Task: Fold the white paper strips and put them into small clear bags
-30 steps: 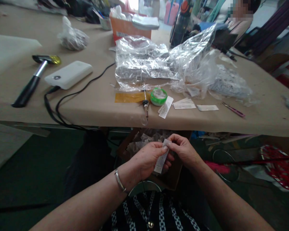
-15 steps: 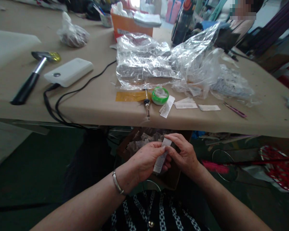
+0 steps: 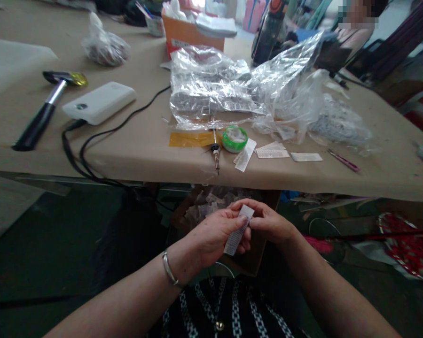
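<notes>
Below the table edge, my left hand [image 3: 213,234] pinches a narrow white printed strip [image 3: 235,238] between thumb and curled fingers. The strip tilts, its top leaning right. My right hand [image 3: 273,224] is closed at the strip's upper right edge, thumb against it and the index finger reaching behind. On the table just beyond lie a soldering iron [image 3: 215,157] and a round green tub [image 3: 234,141] with whitish stuff inside. More pale strips [image 3: 246,156] lie beside the tub, some with print [image 3: 273,151], and one lies apart [image 3: 306,157]. Pink-handled tweezers [image 3: 343,160] rest farther right.
Under the table edge stands a cardboard box [image 3: 261,258] with clear plastic scraps. A hammer [image 3: 49,110], a white power bank [image 3: 99,103] and black cables [image 3: 91,162] lie left. Crumpled clear plastic bags [image 3: 211,89] fill the middle. A person [image 3: 356,40] sits at the far right.
My right thumb has slid off the strip's face to its right edge, and the right hand has turned with its index finger over the top. The left hand keeps its hold.
</notes>
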### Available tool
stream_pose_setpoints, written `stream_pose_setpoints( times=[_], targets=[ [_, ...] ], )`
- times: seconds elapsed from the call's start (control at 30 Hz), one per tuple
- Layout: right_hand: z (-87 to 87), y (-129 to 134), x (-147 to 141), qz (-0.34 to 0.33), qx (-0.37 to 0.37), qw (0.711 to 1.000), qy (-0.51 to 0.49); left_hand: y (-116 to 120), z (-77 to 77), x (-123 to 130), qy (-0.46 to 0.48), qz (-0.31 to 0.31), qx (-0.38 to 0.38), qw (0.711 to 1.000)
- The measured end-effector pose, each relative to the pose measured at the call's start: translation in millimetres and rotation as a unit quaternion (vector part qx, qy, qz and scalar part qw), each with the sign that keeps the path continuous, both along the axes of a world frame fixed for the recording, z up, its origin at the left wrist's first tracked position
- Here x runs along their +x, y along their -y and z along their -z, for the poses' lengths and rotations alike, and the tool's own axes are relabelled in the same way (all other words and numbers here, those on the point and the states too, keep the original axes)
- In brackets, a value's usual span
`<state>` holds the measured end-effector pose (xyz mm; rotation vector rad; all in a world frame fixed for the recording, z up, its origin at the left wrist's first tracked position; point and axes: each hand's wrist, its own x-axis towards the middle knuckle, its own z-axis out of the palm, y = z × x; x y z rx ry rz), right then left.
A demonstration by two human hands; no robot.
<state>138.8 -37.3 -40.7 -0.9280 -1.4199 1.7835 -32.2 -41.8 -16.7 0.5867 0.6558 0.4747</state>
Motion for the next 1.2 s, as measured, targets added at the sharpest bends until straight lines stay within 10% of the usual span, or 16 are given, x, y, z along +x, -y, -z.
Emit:
stream_pose_setpoints(
  times=[0.43,0.57,0.77,1.2],
  targets=[
    [10.4,0.5,-9.9,0.019,-0.048,0.997,-0.065,2.6,0.4,1.3,-0.031,-0.020,-0.005,0.999],
    [0.4,5.9,-11.0,0.123,0.133,0.981,0.074,0.5,0.6,-2.0,-0.028,-0.046,0.003,0.999],
    [-15.6,13.5,-15.3,0.151,0.374,0.862,0.305,-2.8,-3.0,-4.4,-0.046,-0.092,-0.018,0.994],
    [-21.1,-3.1,-36.9,0.203,0.077,0.969,0.115,0.1,-0.1,-12.4,-0.053,-0.124,0.026,0.990]
  ],
)
